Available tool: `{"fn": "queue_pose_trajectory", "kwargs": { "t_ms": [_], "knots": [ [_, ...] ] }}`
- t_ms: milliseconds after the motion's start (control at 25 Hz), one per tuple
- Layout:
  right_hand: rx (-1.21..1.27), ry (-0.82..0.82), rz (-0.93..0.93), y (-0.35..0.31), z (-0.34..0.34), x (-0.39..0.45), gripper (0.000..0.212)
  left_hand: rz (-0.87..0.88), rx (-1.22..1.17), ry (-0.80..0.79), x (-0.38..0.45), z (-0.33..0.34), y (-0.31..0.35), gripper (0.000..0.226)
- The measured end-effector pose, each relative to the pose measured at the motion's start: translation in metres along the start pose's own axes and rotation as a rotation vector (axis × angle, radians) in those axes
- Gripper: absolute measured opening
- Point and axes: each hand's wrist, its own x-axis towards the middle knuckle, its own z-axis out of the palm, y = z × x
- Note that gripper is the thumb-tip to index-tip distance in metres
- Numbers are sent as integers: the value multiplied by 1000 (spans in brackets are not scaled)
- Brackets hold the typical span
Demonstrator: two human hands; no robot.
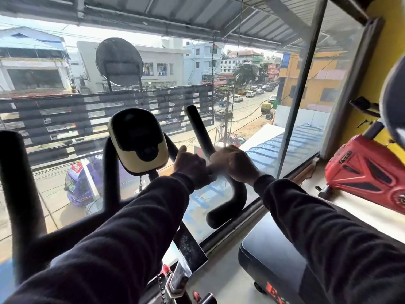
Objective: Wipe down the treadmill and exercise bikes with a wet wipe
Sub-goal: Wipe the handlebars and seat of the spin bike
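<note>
Both my grips — left hand [190,163], right hand [233,161] — curl around the bike handlebar [237,195], knuckles nearly touching; wipe unseen.

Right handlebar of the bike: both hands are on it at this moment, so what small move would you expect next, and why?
Probably a slide of the right hand down the curved right handlebar toward its lower end. Both hands are curled round the bar near its upper bend, the left hand beside the right, and the lower curve lies bare below them. The wipe itself is not clearly visible, so this is a guess.
</note>
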Motion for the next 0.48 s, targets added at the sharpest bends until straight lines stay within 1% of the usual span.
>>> {"fn": "queue_pose_trajectory", "kwargs": {
  "t_ms": [80,200,280,360,440,480],
  "knots": [
    [11,109,46,-11,12,-11,39,-22,-6,1,2,1,0,64],
    [-14,136,90,-17,11,-23,40,-40,-23,-10,4,4,1,65],
    [-3,112,186,-15,6,-29,40,-37,-20,-7,4,5,2,67],
    [10,44,254,-21,2,-27,40,-45,-20,-10,3,3,2,70],
    [12,-4,291,-30,0,-29,40,-38,-10,-19,1,3,2,70],
    [3,6,277,-32,-3,-35,38,-30,-9,-17,0,3,3,69]
  ]
}}
